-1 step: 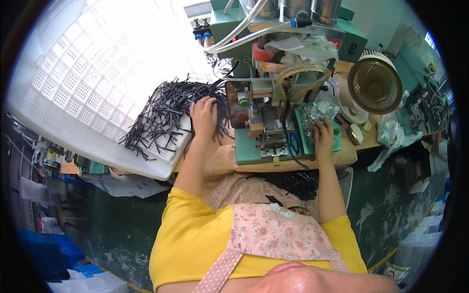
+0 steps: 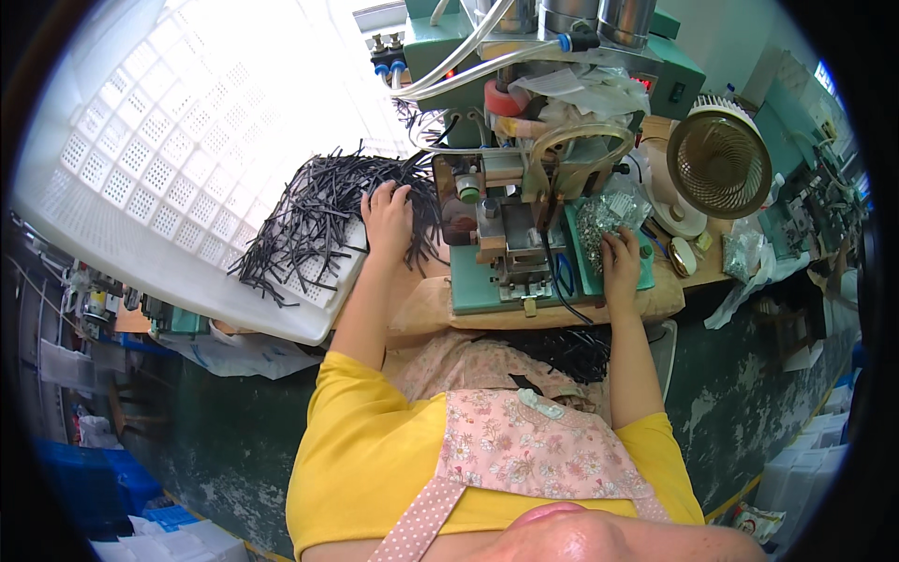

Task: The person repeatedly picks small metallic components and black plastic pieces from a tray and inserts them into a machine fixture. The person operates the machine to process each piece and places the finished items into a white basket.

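My left hand (image 2: 386, 220) lies over the right side of a heap of thin black strips (image 2: 314, 211). Its fingers are bent and slightly apart, touching the strips, with none plainly gripped. My right hand (image 2: 621, 267) reaches into a green tray (image 2: 588, 281) beside the press. The fingers there curl together at a pile of small shiny metal pieces (image 2: 590, 234); whatever is between the fingertips is too small to make out. Between my hands stands the green press (image 2: 473, 281) with its metal block (image 2: 520, 229).
A white perforated plastic basket (image 2: 159, 178) holds the strips at left. Right of the press are a small fan (image 2: 719, 164), a round metal tin (image 2: 682, 256) and a clear bag of pieces (image 2: 743, 251). A black cable (image 2: 557, 281) hangs at the press front. More black strips (image 2: 571, 354) lie below the table edge.
My left hand has shifted slightly left over the strips, its fingers a little more apart. My right hand stays at the metal pieces.
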Available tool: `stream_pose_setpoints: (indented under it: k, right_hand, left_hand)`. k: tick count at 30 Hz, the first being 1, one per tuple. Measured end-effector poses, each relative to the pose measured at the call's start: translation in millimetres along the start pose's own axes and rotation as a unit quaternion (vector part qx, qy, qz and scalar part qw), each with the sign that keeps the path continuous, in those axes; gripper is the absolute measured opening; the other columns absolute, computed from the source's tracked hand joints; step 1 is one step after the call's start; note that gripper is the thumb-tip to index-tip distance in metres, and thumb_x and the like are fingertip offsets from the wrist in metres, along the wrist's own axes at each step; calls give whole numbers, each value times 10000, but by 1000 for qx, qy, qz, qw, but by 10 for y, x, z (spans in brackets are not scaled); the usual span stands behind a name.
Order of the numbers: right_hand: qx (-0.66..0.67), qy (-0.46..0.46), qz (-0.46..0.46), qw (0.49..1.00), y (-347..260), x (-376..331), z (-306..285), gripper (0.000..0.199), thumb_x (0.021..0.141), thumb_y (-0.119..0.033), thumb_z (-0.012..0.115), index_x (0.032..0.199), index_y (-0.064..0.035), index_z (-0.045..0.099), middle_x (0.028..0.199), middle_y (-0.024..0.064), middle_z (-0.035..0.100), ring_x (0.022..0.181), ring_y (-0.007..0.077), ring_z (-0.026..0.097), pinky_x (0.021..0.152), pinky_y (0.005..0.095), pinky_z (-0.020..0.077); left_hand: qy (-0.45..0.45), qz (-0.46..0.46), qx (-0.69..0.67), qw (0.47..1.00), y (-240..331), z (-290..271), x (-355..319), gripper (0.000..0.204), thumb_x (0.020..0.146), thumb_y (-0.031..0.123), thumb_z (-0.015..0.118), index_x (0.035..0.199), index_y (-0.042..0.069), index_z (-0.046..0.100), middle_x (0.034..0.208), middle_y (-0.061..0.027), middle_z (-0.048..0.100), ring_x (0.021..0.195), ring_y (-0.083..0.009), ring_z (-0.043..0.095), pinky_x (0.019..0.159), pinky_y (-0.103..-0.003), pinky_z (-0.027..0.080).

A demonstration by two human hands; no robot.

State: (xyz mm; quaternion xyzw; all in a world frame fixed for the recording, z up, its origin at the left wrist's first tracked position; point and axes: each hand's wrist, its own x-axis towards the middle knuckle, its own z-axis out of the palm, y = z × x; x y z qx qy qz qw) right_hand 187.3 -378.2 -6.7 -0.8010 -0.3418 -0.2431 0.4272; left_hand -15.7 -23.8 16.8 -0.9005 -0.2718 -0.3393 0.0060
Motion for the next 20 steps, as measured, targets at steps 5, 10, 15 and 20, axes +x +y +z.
stream_pose_setpoints:
  k: [5,10,15,20]
  right_hand:
    - [6,-7,49,999,-42,-6,-41,133,842,-51,684,968,-12,669,1200,152,560,921,291,626,766,353,515]
    - [-7,-4,38,999,-15,-19,-63,133,828,-84,710,930,-8,675,1168,137,584,835,272,633,700,347,513]
    - [-4,4,24,1000,-10,-5,-64,135,822,-91,717,916,0,683,1142,132,598,845,270,634,686,344,517]
    - [22,-6,13,1000,-39,2,-73,146,820,-81,716,936,5,692,1213,140,574,915,264,645,716,342,531]
  left_hand:
    - [46,33,29,998,-260,226,108,169,832,209,654,986,150,692,1173,-42,615,1122,-233,529,1024,-442,316]
    - [31,-108,-318,942,-162,69,17,190,958,239,551,960,64,626,996,-81,674,846,-211,633,725,-340,498]
    - [-107,-278,-598,744,215,158,-407,252,1037,258,398,951,42,493,872,-81,657,699,-129,647,591,-243,522]
    - [-87,-192,-357,910,87,-156,-531,188,1023,243,443,1043,74,522,746,-49,644,607,-133,630,556,-246,508]
